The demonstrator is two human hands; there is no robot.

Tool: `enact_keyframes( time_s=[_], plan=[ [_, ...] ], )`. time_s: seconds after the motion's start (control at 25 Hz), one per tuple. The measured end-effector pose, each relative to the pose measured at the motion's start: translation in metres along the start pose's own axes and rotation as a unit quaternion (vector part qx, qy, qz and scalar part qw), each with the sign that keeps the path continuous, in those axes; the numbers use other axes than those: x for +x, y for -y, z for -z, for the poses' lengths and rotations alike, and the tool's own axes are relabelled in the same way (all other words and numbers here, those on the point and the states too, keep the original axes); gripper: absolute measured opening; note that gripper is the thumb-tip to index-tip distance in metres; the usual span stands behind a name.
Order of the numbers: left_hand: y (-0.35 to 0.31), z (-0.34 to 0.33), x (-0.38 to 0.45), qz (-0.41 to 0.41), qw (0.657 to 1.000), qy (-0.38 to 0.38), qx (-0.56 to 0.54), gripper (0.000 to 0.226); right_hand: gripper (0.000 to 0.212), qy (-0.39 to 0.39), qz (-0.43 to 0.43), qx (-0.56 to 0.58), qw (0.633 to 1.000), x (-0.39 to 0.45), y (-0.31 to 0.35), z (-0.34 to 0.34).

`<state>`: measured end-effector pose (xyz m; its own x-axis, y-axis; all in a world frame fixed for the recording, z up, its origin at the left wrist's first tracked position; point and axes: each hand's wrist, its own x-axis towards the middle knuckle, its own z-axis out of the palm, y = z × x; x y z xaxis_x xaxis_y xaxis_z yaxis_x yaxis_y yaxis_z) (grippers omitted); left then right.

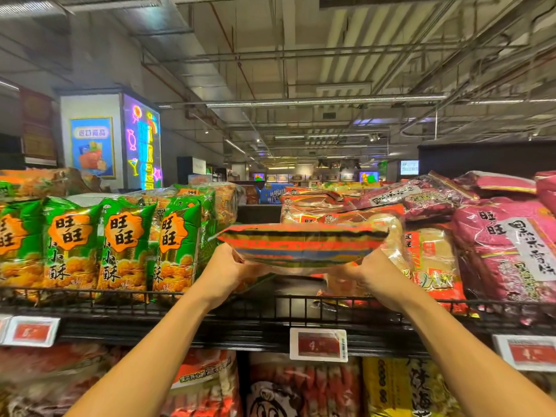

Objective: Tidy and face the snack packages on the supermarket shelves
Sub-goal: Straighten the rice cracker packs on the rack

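Beside green 旺旺 bags (120, 251), striped package (301, 245) in both hands.

Green snack bags (72, 248): "旺旺". Pink bag (505, 251): "旺旺". Centre price tag (318, 345): "4".

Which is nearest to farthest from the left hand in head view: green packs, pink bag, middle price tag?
From the left hand:
1. Green packs, just to its left on the top shelf.
2. Middle price tag, below and right on the shelf edge.
3. Pink bag, far right.
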<state>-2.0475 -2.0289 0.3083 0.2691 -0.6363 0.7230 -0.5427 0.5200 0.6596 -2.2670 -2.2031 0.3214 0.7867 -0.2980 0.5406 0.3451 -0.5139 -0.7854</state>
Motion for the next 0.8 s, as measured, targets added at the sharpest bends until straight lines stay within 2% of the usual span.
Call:
enact_keyframes(
  time_s=[0.24,0.36,0.52,0.8],
  plan=[
    [-0.0043,-0.0035,-0.0015,-0.012,1.0,-0.014,0.008,0.038,0.04,-0.008,-0.01,-0.009,1.0,0.0001,-0.004,0.0019],
    [-0.0026,-0.0003,-0.0018,0.017,1.0,-0.004,0.023,0.037,0.035,-0.021,-0.014,0.007,1.0,0.0029,-0.0042,0.0008],
    [0.0009,-0.0017,0.0007,0.077,0.997,-0.015,-0.02,0.033,0.03,-0.039,-0.025,0.034,0.998,0.0059,-0.0065,0.0016],
    [0.0005,-0.0003,0.0018,0.093,0.995,-0.006,-0.036,0.035,0.043,-0.044,-0.07,0.007,0.997,0.0061,-0.005,0.0006]
  ],
)
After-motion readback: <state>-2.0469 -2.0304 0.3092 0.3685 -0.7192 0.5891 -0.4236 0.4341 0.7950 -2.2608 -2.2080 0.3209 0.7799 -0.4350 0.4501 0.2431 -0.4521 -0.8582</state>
